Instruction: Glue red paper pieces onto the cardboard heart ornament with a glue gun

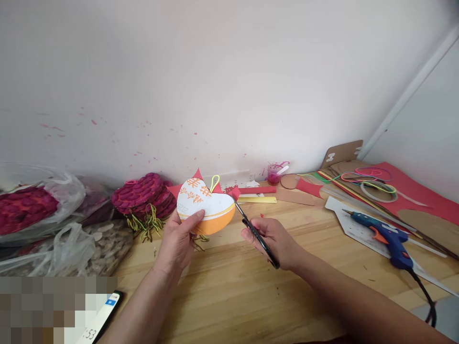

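My left hand (179, 236) is closed on a heart-shaped cardboard piece (211, 210), white and orange with orange printed characters, its thumb lying on the front. A yellow-green cord loop (214, 183) sticks up from the notch at its top. Red paper (198, 176) shows behind the upper left edge. In my right hand (274, 239) is a pair of black-handled scissors (258, 237), their blades at the heart's right edge, where a small red scrap (235, 192) stands out. Greenish tassel threads (201, 242) hang below the heart.
Dark pink coasters-like discs (141, 193) with tassels are stacked at left, beside plastic bags (71, 243). A phone (103, 317) lies front left. A blue glue gun (383, 236) rests on white board at right, near coloured cords (376, 179), red paper and cardboard. A pink-stained cup (273, 177) stands by the wall.
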Demonstrator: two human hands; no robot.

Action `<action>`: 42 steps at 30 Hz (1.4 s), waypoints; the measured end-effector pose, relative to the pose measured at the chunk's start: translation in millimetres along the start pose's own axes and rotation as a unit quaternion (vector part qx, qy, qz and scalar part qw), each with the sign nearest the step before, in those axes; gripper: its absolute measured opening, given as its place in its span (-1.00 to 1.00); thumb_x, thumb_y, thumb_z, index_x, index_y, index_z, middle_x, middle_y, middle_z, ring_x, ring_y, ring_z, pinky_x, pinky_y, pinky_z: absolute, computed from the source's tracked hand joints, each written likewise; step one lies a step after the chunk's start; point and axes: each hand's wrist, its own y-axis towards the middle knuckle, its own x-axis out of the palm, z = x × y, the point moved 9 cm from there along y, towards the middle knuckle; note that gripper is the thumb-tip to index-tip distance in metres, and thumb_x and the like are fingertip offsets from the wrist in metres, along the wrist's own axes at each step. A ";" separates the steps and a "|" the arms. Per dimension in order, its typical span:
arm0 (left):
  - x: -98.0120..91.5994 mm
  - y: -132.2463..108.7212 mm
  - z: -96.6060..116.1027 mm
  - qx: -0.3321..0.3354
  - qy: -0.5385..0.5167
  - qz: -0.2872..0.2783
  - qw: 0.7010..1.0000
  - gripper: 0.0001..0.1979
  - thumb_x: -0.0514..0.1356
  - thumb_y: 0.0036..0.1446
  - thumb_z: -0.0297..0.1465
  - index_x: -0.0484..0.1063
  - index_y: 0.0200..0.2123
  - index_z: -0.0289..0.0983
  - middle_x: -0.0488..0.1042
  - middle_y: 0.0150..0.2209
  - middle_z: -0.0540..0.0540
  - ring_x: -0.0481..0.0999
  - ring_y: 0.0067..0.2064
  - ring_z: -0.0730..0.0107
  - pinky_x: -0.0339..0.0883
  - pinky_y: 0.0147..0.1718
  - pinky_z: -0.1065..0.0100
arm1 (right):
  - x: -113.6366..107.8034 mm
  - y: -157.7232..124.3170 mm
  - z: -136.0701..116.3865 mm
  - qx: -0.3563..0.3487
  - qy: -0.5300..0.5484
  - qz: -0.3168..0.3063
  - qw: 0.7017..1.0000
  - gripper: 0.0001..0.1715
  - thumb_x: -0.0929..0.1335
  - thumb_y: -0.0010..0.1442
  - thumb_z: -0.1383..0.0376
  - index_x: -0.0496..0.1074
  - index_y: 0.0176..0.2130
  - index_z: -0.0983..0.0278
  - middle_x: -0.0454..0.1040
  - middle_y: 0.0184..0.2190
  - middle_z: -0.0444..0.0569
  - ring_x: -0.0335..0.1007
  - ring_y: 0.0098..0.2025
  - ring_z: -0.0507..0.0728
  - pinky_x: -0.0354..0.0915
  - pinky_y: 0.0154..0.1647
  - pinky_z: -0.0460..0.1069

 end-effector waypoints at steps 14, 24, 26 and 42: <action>3.3 1.2 12.6 0.055 -0.021 -0.015 0.998 -0.36 0.52 -0.15 -0.38 0.49 0.06 -0.18 0.62 0.03 -0.11 0.61 0.03 0.24 0.47 -0.03 0.38 | 5.3 0.0 3.5 0.002 -0.031 -0.020 0.999 -0.46 0.43 0.18 0.00 0.14 -0.53 0.22 0.04 -0.56 -0.25 -0.05 -0.48 0.00 -0.08 -0.49 -0.06; 6.3 4.1 14.1 0.041 -0.016 -0.041 0.998 -0.32 0.51 -0.14 -0.42 0.47 0.11 -0.15 0.61 0.06 -0.12 0.60 0.05 0.17 0.50 0.00 0.30 | 9.3 -0.9 6.6 0.033 0.006 -0.021 0.999 -0.43 0.46 0.13 -0.03 0.13 -0.54 0.21 0.03 -0.57 -0.26 -0.02 -0.53 -0.02 -0.08 -0.51 -0.06; 6.2 3.6 13.7 0.041 -0.016 -0.040 0.998 -0.31 0.52 -0.15 -0.42 0.47 0.11 -0.15 0.61 0.06 -0.12 0.60 0.05 0.16 0.51 -0.01 0.31 | 9.2 -1.3 6.7 0.027 0.004 -0.022 0.999 -0.43 0.45 0.15 -0.01 0.13 -0.54 0.21 0.04 -0.57 -0.26 -0.01 -0.53 -0.02 -0.08 -0.50 -0.05; 3.5 5.8 21.2 0.082 -0.005 -0.042 0.996 -0.31 0.50 -0.13 -0.42 0.48 0.13 -0.13 0.60 0.08 -0.12 0.59 0.07 0.17 0.47 -0.03 0.37 | 7.2 -0.6 -1.1 -0.004 -0.051 -0.056 0.997 -0.43 0.42 0.20 -0.02 0.12 -0.54 0.23 0.05 -0.55 -0.24 -0.02 -0.49 0.00 -0.06 -0.48 -0.05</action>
